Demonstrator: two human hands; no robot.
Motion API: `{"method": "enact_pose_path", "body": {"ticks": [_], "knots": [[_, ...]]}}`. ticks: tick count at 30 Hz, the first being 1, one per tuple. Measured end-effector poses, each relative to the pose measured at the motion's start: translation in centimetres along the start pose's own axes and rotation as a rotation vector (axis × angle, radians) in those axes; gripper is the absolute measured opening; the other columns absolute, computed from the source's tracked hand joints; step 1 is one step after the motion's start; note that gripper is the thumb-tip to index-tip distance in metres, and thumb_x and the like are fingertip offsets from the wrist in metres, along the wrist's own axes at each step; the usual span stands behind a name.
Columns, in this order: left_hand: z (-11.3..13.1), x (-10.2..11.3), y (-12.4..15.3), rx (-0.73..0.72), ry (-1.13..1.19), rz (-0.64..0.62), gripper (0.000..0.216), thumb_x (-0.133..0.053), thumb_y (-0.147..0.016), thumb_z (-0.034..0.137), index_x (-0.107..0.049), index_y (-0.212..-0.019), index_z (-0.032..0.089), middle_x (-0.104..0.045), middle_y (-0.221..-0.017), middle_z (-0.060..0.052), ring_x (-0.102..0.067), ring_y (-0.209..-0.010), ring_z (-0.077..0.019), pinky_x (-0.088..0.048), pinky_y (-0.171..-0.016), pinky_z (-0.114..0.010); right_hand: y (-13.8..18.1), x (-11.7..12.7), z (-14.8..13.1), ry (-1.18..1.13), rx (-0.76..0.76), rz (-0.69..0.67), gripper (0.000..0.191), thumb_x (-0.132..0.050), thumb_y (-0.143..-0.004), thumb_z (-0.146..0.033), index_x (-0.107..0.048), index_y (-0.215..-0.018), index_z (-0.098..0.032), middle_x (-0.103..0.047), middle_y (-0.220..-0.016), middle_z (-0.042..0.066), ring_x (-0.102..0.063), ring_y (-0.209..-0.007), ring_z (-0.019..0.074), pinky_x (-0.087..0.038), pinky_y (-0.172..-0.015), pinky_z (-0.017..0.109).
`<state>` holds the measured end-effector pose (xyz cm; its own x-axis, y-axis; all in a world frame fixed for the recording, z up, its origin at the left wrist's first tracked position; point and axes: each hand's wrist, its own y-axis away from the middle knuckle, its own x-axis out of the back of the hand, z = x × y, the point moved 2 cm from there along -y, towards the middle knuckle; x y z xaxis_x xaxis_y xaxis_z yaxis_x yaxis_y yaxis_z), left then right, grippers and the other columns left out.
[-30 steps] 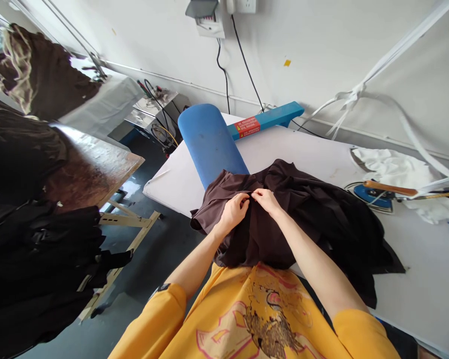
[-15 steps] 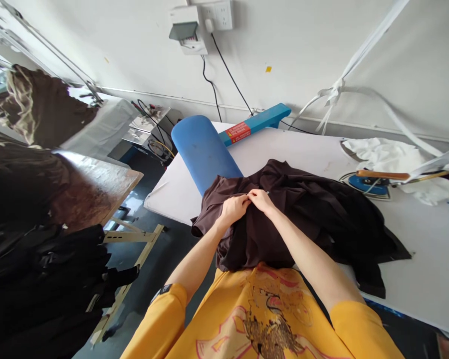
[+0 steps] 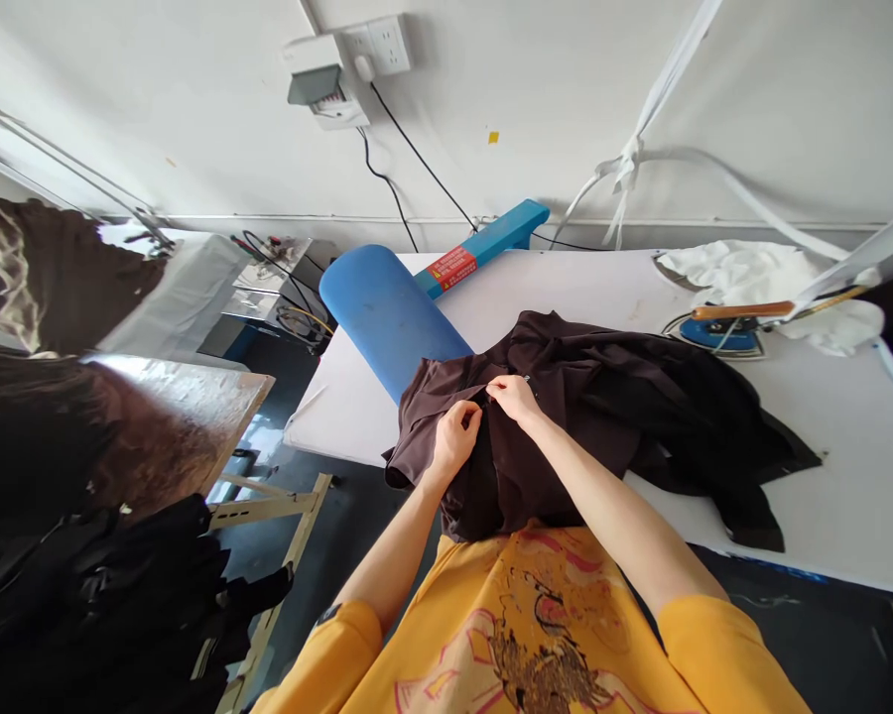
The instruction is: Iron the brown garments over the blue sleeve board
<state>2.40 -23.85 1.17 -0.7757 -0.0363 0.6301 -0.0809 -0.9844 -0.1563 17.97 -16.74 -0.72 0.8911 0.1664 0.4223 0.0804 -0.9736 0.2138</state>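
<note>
A dark brown garment [image 3: 595, 397] lies bunched over the near end of the blue padded pressing arm [image 3: 387, 307] and across the white table; its exact kind is hard to tell. My left hand [image 3: 457, 434] is closed, fingertips pinched on the cloth near a folded opening. Just right of it and slightly farther off, my right hand [image 3: 513, 397] pinches the edge of the same opening. A small gap separates the two hands. Any fastener between the fingertips is too small to make out.
A steam iron [image 3: 721, 332] with a wooden handle rests at the right, beside crumpled white cloth [image 3: 759, 283]. Dark garments [image 3: 96, 595] are heaped at the left, near a worn board [image 3: 171, 426]. Cables run down the wall behind the white table [image 3: 595, 283].
My left hand has drawn back toward me and a little left, parting from my right hand. The right stays at the garment's edge. The view has shifted slightly right.
</note>
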Motion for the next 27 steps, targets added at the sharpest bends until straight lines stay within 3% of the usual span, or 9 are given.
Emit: {"method": "enact_pose_path", "body": {"ticks": [4, 9, 17, 22, 25, 27], "knots": [[0.0, 0.2, -1.0, -0.035, 0.010, -0.002, 0.009, -0.053, -0.095, 0.022, -0.061, -0.091, 0.022, -0.068, -0.097, -0.003, -0.065, -0.081, -0.0140, -0.052, -0.078, -0.026, 0.3, -0.2, -0.1, -0.004, -0.030, 0.030, 0.019, -0.058, -0.080, -0.027, -0.066, -0.064, -0.020, -0.069, -0.068, 0.001, -0.062, -0.069, 0.0171, -0.043, -0.068, 0.026], [-0.4, 0.3, -2.6, 0.067, 0.108, -0.107, 0.010, -0.049, -0.098, 0.021, -0.059, -0.099, 0.022, -0.069, -0.078, 0.001, -0.068, -0.068, -0.0134, -0.051, -0.071, -0.026, 0.4, -0.7, -0.1, -0.021, -0.070, 0.081, 0.016, -0.059, -0.081, -0.027, -0.068, -0.069, -0.020, -0.071, -0.075, 0.001, -0.063, -0.075, 0.0180, -0.043, -0.072, 0.028], [-1.1, 0.9, -4.6, 0.041, 0.244, -0.291, 0.003, -0.044, -0.099, 0.021, -0.045, -0.097, 0.024, -0.077, -0.087, 0.001, -0.068, -0.054, -0.0100, -0.050, -0.062, -0.022, 2.2, -0.7, -1.1, -0.178, -0.108, 0.204, 0.015, -0.061, -0.080, -0.029, -0.071, -0.073, -0.021, -0.074, -0.081, 0.002, -0.066, -0.083, 0.0204, -0.047, -0.080, 0.030], [-2.0, 0.9, -5.4, 0.026, 0.322, -0.389, 0.002, -0.041, -0.100, 0.025, -0.042, -0.098, 0.024, -0.074, -0.076, 0.003, -0.060, -0.042, -0.0083, -0.046, -0.050, -0.020, 7.4, 0.6, 0.6, -0.369, -0.185, 0.385, 0.024, -0.064, -0.078, -0.038, -0.076, -0.091, -0.021, -0.076, -0.094, 0.005, -0.070, -0.093, 0.0213, -0.053, -0.089, 0.032], [-2.6, 0.7, -5.7, 0.059, 0.388, -0.424, 0.004, -0.041, -0.099, 0.029, -0.040, -0.098, 0.025, -0.069, -0.065, 0.005, -0.056, -0.038, -0.0096, -0.042, -0.043, -0.019, 12.8, 2.4, 3.9, -0.481, -0.296, 0.580, 0.034, -0.068, -0.073, -0.048, -0.075, -0.090, -0.020, -0.075, -0.091, 0.007, -0.070, -0.090, 0.0206, -0.056, -0.087, 0.033], [-2.8, 0.7, -5.8, 0.096, 0.489, -0.438, 0.010, -0.042, -0.098, 0.033, -0.037, -0.096, 0.025, -0.073, -0.076, 0.002, -0.059, -0.041, -0.0097, -0.041, -0.041, -0.018, 17.2, 4.1, 6.6, -0.551, -0.392, 0.736, 0.038, -0.070, -0.065, -0.052, -0.073, -0.085, -0.020, -0.073, -0.085, 0.007, -0.070, -0.081, 0.0195, -0.059, -0.079, 0.034]]}}
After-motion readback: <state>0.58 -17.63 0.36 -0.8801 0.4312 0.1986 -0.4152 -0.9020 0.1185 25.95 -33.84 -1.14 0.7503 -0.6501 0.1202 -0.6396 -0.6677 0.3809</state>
